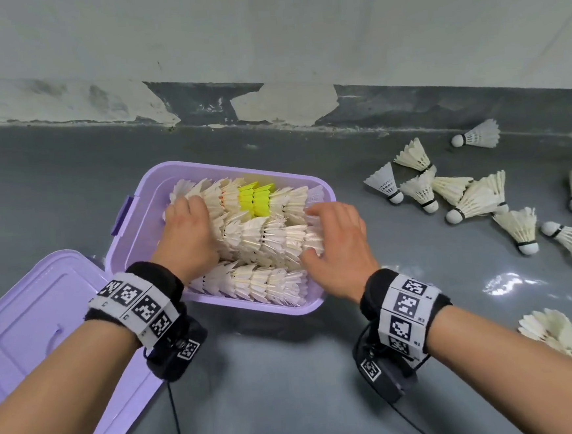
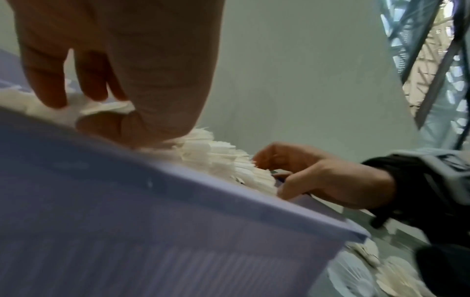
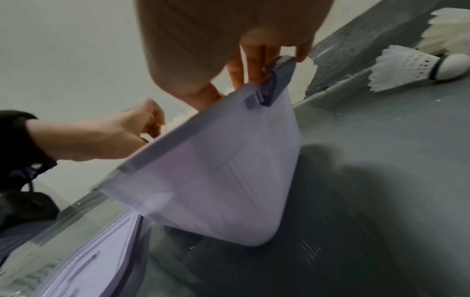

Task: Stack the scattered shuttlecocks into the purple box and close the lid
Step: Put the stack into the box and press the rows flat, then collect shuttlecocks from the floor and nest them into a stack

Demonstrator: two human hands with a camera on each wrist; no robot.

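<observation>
I'm looking down at the purple box (image 1: 141, 228) on the grey floor (image 1: 290, 370), its top open and packed with rows of stacked shuttlecocks (image 1: 266, 239), with a few yellow ones (image 1: 255, 198) in the far row. My left hand (image 1: 190, 231) is down on the left end of the rows, fingers spread loosely over the feathers, pressing rather than gripping. From the left wrist view the fingers (image 2: 45, 80) come down straight onto the white feathers just inside the rim. My right hand (image 1: 338, 243) rests on the right end of the middle row, fingers relaxed and laid flat, so that grip is released too. The right wrist view is blurred, and I think the fingertips (image 3: 254, 60) sit near the dark clip (image 3: 277, 80) on the box's end, but I can't tell whether they touch it. The lid (image 1: 40, 325) lies flat on the floor just left of the box, touching its near corner. To the right, well apart from the box, loose shuttlecocks (image 1: 464, 196) lie scattered on their sides along the floor, one (image 1: 480, 134) off near the wall (image 1: 263, 30).
</observation>
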